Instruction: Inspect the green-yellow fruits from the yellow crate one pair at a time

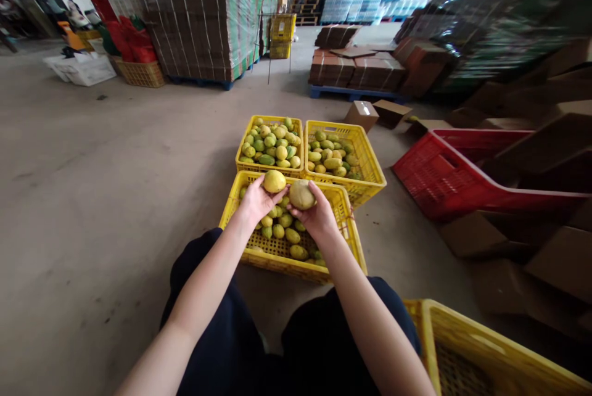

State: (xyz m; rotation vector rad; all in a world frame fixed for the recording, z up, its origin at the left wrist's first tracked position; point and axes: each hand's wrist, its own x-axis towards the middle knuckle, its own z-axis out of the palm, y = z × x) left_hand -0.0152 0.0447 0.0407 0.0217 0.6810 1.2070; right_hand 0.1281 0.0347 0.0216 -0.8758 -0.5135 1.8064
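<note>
My left hand (257, 203) is closed around a smooth yellow fruit (274, 181), which looks like a passion fruit or small melon; its kind is uncertain. In my right hand (320, 216) sits a larger, duller, greyish-yellow fruit (302, 195), held side by side with the first. Both hands are raised over the near yellow crate (355, 242), where several green-yellow fruits (292, 235) lie loosely on the slatted bottom. Beyond it stand a left yellow crate (270, 167) heaped with similar fruit and a right yellow crate (372, 158) filled lower.
Another yellow crate (428, 334) stands by my right knee. To the right are a red crate (430, 174) and open cardboard boxes (485, 235). Flattened cartons (356, 69) lie on a blue pallet (324, 92) ahead. A wrapped stack (189, 13) rises at the back left.
</note>
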